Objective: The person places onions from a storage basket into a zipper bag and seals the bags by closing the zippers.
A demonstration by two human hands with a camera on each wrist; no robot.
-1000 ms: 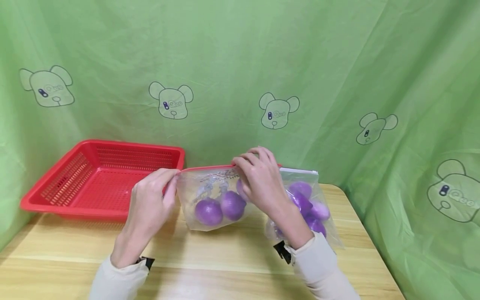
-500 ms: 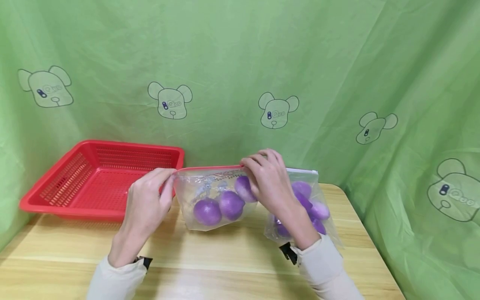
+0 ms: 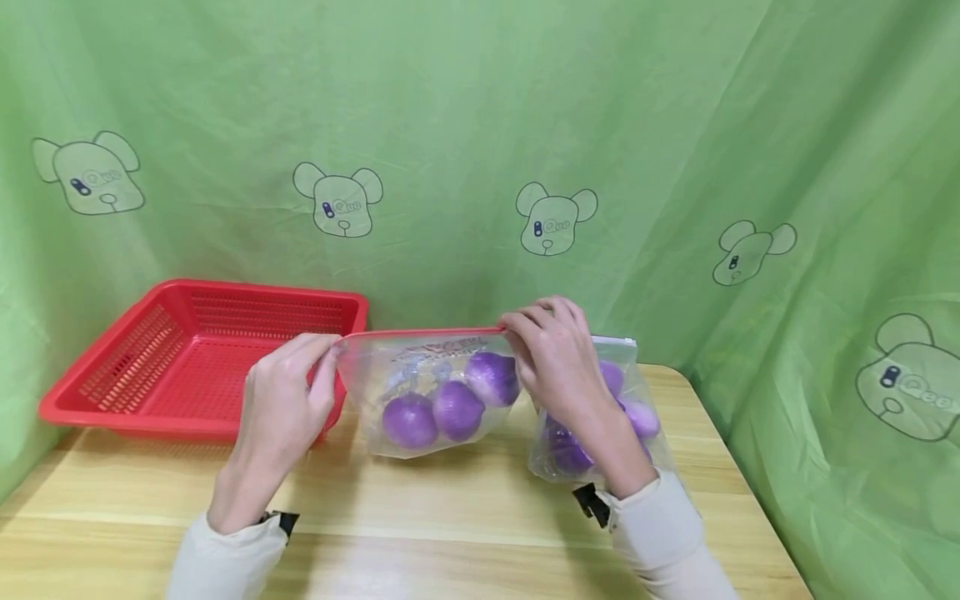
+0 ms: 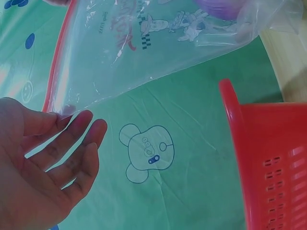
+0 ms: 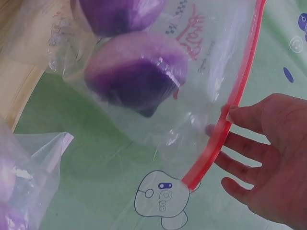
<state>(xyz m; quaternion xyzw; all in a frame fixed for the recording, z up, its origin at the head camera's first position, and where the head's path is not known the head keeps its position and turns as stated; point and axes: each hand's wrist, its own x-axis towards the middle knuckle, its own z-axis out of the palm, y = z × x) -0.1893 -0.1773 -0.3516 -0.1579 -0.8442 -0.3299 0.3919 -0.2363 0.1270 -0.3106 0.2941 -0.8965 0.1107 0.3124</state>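
A clear zip bag (image 3: 367,375) with a red zip strip and printed figures holds several purple onions (image 3: 459,410). My left hand (image 3: 281,400) pinches the bag's top left corner between thumb and forefinger; its other fingers (image 4: 88,158) are loosely bent in the left wrist view. Near the strip's other end, my right hand (image 3: 551,350) pinches the red strip (image 5: 211,155) between thumb and fingertips, the strip's tail extending past the fingers. A second clear bag (image 3: 618,358) with a white zip strip, also containing purple onions, sits behind my right forearm, which partly hides it.
A red perforated basket (image 3: 202,287) stands at the left, its near right corner behind my left hand. The wooden table (image 3: 420,517) ends at the right against a green curtain (image 3: 450,150) printed with bear heads.
My right hand has slid rightward along the red strip, uncovering another onion in the bag. My left hand has drawn the bag's corner slightly left.
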